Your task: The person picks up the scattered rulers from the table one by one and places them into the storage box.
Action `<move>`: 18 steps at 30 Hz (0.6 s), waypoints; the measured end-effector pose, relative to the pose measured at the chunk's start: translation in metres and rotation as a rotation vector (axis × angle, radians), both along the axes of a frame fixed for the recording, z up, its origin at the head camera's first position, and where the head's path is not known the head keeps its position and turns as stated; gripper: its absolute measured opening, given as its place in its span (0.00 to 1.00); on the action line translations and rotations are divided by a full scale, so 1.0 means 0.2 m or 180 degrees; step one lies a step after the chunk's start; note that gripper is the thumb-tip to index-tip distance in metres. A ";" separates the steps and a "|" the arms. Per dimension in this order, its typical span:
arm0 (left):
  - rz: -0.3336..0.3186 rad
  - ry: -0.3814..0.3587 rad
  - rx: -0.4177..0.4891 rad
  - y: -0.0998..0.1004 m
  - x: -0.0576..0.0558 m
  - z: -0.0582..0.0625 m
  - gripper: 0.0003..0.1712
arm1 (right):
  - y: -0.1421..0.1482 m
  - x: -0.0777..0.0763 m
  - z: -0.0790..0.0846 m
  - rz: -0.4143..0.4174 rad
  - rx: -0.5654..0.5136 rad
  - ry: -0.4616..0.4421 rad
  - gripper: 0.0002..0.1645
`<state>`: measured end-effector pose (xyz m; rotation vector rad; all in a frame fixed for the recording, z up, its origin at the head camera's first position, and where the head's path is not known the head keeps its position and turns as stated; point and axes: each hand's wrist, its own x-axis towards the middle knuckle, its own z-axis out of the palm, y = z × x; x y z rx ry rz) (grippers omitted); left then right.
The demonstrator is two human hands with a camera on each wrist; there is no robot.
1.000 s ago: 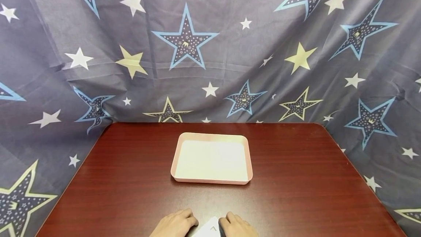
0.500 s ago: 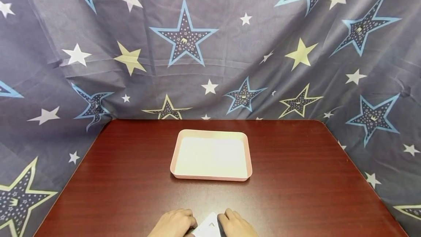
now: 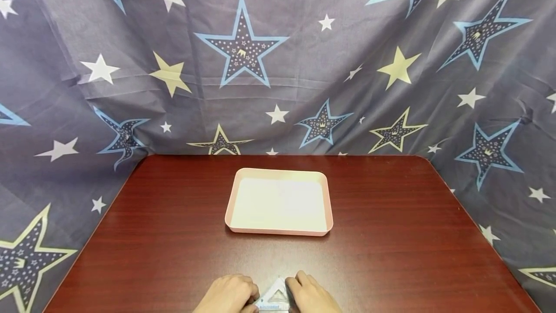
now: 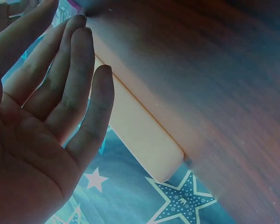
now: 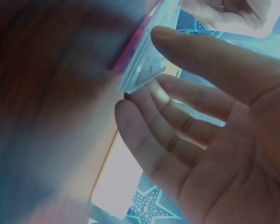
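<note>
In the head view, a clear plastic set square (image 3: 275, 295) with blue print lies between the two hands at the table's near edge. The right wrist view shows it edge-on as a thin stack of clear layers (image 5: 147, 63) with a pink strip along the bottom. My right hand (image 3: 313, 294) pinches its right side, thumb on the near face and fingers behind. At its left side my left hand (image 3: 229, 294) holds the edge with bent fingers; in the left wrist view only a sliver of the clear plastic (image 4: 63, 11) shows past the fingertips.
A shallow pink tray (image 3: 278, 231) with a pale inside stands mid-table, beyond the hands. The reddish-brown wooden table (image 3: 391, 235) extends to both sides. A grey star-patterned cloth (image 3: 278, 95) hangs behind and beside it.
The glare on the set square has faded, so its triangular cutout and blue print show. More of it is in view. The hands keep their places; the scene shifts slightly upward.
</note>
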<state>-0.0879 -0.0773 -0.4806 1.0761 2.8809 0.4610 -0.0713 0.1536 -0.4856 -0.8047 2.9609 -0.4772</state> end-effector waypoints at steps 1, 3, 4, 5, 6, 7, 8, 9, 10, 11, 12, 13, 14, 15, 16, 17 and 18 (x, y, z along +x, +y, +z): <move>-0.0001 0.0017 0.0013 0.00 0.00 0.00 0.09 | 0.00 0.00 0.00 0.0002 -0.0003 0.0012 0.25; 0.0003 0.0046 0.0043 0.00 0.00 0.00 0.10 | 0.00 0.00 0.00 0.0015 -0.0015 0.0061 0.26; 0.0015 0.0046 0.0064 0.00 0.00 0.00 0.10 | 0.00 0.00 0.00 0.0030 -0.0023 0.0090 0.26; 0.0032 0.0046 0.0090 0.00 0.00 0.00 0.11 | 0.00 0.00 0.00 0.0039 -0.0028 0.0114 0.26; 0.0042 0.0058 0.0112 0.01 0.00 0.00 0.11 | 0.00 -0.01 0.01 0.0058 -0.0038 0.0137 0.26; 0.0054 0.0065 0.0131 0.01 0.01 0.01 0.11 | 0.00 -0.01 0.01 0.0071 -0.0038 0.0150 0.26; 0.0060 0.0080 0.0148 0.01 0.01 0.01 0.11 | 0.00 -0.01 0.01 0.0084 -0.0036 0.0166 0.26; 0.0068 0.0093 0.0163 0.02 0.01 0.01 0.11 | 0.00 -0.01 0.01 0.0096 -0.0037 0.0180 0.26; 0.0074 0.0124 0.0166 0.02 0.01 0.01 0.11 | 0.00 -0.01 0.01 0.0108 -0.0035 0.0198 0.26; 0.0075 0.0163 0.0167 0.02 0.01 0.01 0.11 | 0.01 -0.01 0.01 0.0110 -0.0035 0.0207 0.26; 0.0072 0.0200 0.0164 0.02 0.01 0.01 0.11 | 0.00 -0.01 0.02 0.0113 -0.0036 0.0214 0.25; 0.0077 0.0219 0.0163 0.02 0.01 0.01 0.11 | 0.00 -0.01 0.02 0.0111 -0.0025 0.0231 0.25; 0.0081 0.0237 0.0162 0.02 0.01 0.01 0.11 | 0.00 -0.01 0.02 0.0106 -0.0018 0.0244 0.25; 0.0089 0.0246 0.0159 0.02 0.01 0.01 0.11 | 0.00 -0.01 0.02 0.0102 -0.0008 0.0260 0.25; 0.0092 0.0264 0.0154 0.02 0.02 0.01 0.12 | 0.00 0.00 0.02 0.0098 0.0004 0.0278 0.25; 0.0099 0.0264 0.0158 0.02 0.02 0.01 0.12 | 0.00 0.00 0.02 0.0094 0.0018 0.0300 0.25; 0.0103 0.0258 0.0160 0.02 0.02 0.01 0.13 | -0.01 0.00 0.02 0.0091 0.0032 0.0326 0.25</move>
